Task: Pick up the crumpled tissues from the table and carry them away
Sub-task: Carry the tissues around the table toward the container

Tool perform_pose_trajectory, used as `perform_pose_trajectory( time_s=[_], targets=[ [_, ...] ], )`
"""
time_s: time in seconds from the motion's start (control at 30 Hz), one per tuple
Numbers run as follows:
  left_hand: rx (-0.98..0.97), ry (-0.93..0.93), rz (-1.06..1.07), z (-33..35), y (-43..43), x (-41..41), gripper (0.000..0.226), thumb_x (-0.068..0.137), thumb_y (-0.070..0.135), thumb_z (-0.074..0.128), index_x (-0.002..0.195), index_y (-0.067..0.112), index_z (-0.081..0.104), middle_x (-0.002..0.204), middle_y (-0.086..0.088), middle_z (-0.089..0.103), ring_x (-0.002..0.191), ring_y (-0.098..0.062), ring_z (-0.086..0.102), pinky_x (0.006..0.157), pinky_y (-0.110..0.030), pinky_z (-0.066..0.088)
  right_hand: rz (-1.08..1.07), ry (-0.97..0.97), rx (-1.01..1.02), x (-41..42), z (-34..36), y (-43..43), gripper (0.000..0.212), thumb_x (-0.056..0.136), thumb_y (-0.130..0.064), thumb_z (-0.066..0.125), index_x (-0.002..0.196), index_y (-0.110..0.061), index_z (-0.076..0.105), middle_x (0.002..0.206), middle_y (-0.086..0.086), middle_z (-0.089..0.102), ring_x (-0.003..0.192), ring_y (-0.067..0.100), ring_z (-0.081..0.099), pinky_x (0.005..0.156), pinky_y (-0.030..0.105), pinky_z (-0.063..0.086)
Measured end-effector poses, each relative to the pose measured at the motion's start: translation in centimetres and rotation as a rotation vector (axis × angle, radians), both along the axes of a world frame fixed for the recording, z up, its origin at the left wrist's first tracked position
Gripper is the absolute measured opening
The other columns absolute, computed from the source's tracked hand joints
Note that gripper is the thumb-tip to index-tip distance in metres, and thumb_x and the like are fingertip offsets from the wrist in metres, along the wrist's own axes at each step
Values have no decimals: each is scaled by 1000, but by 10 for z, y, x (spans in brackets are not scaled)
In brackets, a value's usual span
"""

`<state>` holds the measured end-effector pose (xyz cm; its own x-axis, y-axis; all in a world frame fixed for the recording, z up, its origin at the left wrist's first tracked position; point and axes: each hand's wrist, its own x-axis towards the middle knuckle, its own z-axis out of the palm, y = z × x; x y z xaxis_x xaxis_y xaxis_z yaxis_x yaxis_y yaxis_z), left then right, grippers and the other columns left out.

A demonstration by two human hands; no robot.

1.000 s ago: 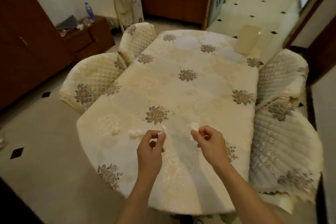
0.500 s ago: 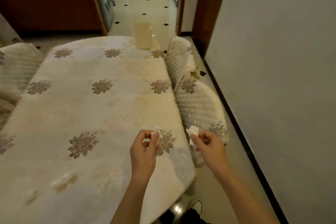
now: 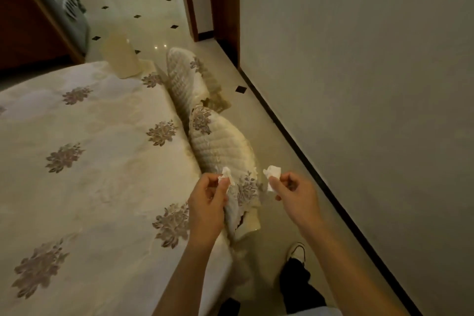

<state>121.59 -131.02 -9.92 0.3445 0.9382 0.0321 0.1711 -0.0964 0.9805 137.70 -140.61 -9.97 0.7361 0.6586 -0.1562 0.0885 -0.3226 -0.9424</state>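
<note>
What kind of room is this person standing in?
Most likely a home dining room: a table under a flowered cloth, quilted chair covers beside it, and a tiled floor leading to a hallway.

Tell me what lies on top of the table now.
On the table, only the floral tablecloth and a pale container at its far end show. The near corner is hidden behind the left hand.

Dim, warm, soft (edges warped)

Home dining room: cloth-covered table (image 3: 89, 161), quilted chairs (image 3: 218, 146), tiled floor (image 3: 143, 7)
</note>
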Motion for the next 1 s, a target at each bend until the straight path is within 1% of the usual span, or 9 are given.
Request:
perform_pose_trajectory(
  time_s=[0.17,0.23,0.3,0.43,0.57,0.7,0.77,0.87,1.0],
  targets=[
    [13,15,23,-1,19,88,12,96,26,59,85,24,62,64,4,63,56,-10,58,54,-20,50,14,48,8,94,-4,27,21,87,-27,72,74,-11,67,73,11,66,69,27,65,65,41,57],
    [15,50,44,3,27,125,13,97,26,58,84,26,62,69,3,65,60,-10,61,57,-22,52,29,54,12,135,-4,39,20,86,-27,73,71,-17,66,67,0,64,60,11,61,59,34,54],
    [10,47,59,6,35,160,14,96,27,58,85,20,63,71,2,64,61,-10,61,59,-23,52,58,40,2,172,-2,51,21,85,-30,73,68,-23,64,65,-6,62,57,5,59,57,29,52],
    [-11,44,140,10,51,217,13,93,32,59,86,21,63,69,-2,64,60,-10,61,58,-20,52,86,-27,0,234,0,72,22,85,-33,73,68,-23,63,71,-1,68,64,17,66,55,25,52],
    [-23,47,174,11,64,248,11,93,28,61,83,22,63,69,-6,62,56,-8,57,54,-18,51,134,-47,2,269,-2,91,19,87,-32,71,72,-24,65,75,-3,68,68,17,68,56,25,53],
    [-75,58,195,8,84,268,13,93,28,61,81,26,63,67,-3,62,56,-11,57,54,-24,50,182,1,-7,290,-9,116,15,88,-30,71,76,-23,66,78,-4,68,73,19,68,65,34,58],
    [-90,61,200,5,99,278,14,93,29,60,82,21,64,64,1,61,56,-11,57,54,-25,49,207,20,-12,298,-11,131,14,88,-32,71,77,-25,66,79,-4,68,74,19,68,65,32,58],
    [-86,71,197,-1,126,296,20,94,30,58,84,14,62,62,6,60,56,-5,56,53,-18,47,222,18,-27,312,-16,160,16,87,-34,72,74,-26,66,76,-5,68,72,18,68,66,35,59],
    [-81,60,219,-4,175,320,18,96,28,57,82,19,63,59,9,59,54,-1,53,53,-13,44,242,8,-47,335,-20,211,18,87,-35,72,72,-27,65,76,-4,68,72,18,68,69,40,60]
  ],
)
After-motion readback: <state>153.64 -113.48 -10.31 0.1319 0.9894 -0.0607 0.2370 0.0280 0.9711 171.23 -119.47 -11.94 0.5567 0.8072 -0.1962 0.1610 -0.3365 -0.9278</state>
